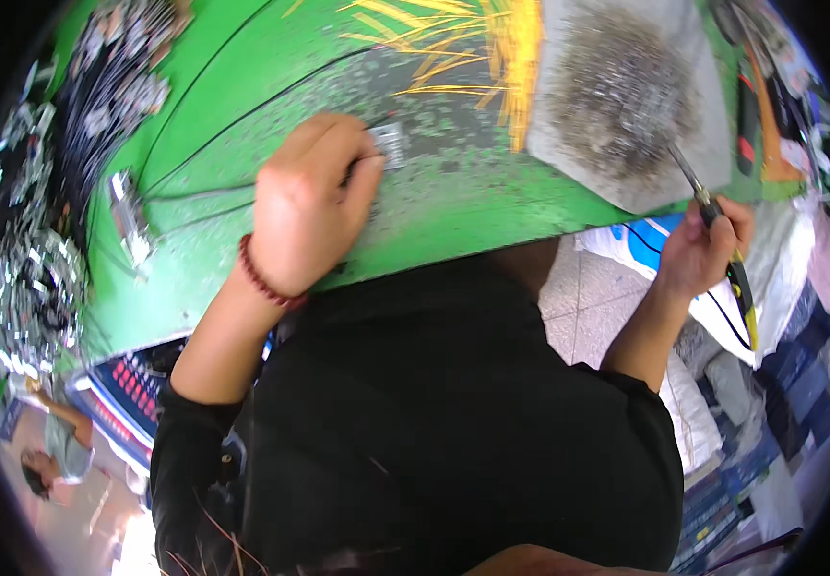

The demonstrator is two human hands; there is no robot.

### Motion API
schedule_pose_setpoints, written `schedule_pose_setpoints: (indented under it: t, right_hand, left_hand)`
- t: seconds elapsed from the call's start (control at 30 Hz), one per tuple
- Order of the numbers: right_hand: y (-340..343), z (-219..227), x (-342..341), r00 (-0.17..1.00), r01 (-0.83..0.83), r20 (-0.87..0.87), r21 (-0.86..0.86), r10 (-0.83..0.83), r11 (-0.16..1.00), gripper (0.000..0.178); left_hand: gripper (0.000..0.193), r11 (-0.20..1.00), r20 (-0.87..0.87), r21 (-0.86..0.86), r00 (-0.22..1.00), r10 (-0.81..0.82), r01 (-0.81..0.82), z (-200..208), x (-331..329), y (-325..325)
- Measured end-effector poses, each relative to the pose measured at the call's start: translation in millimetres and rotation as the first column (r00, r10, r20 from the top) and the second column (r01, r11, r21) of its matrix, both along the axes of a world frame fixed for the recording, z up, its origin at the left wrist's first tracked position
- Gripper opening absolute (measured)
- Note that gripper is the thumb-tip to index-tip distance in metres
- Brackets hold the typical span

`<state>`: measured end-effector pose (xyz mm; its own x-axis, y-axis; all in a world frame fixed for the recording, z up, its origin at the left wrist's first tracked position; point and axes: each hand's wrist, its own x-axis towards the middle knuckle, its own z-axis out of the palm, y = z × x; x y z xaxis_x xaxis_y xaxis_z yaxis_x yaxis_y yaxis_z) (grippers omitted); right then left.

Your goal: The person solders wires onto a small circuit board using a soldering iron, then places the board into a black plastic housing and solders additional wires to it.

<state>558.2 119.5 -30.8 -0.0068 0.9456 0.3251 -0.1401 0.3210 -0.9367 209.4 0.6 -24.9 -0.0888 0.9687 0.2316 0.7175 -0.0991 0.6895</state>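
Note:
My right hand (703, 245), at the table's right edge, is closed around the handle of a soldering iron (706, 204) with a black and yellow grip. The iron's metal tip meets the near right edge of a tangled heap of metal wool (626, 91), which sits on a grey sheet (554, 154). Over the green table (453, 206), my left hand (314, 197) is closed in a pinch at a small silver part with a row of pins (390, 146). Thin grey cables (204, 194) run leftward from beneath this hand; its fingertips are partly hidden.
Yellow strips (516, 67) lie beside the metal wool. A silver cylinder (130, 216) stands left of my left hand, near bundled cables (113, 96) and shiny coiled pieces (36, 298). Red-and-black hand tools (747, 115) lie far right. Another person (62, 446) is at lower left.

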Motion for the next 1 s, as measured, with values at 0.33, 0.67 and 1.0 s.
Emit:
schedule_pose_setpoints:
  t: [0.33,0.67,1.0]
  right_hand:
    - [-52.5,-0.4,-115.7,0.915,-0.386,0.041,-0.202,0.401,0.9,0.032]
    - [-65.2,-17.7,-130.5,0.907,-0.386,0.106,-0.173,0.407,0.906,0.027]
    - [-64.4,-18.6,-131.3,0.894,-0.392,0.162,-0.171,0.419,0.904,0.026]
  left_hand:
    - [0.009,0.997,-0.035,0.059,0.998,0.044,-0.042,-9.0,-1.4,-1.5]
    - [0.011,0.998,-0.041,0.058,0.999,0.006,-0.004,-9.5,-4.4,-2.1]
    - [0.011,0.999,-0.027,0.051,1.0,-0.008,0.009,-7.6,-4.8,-0.4]
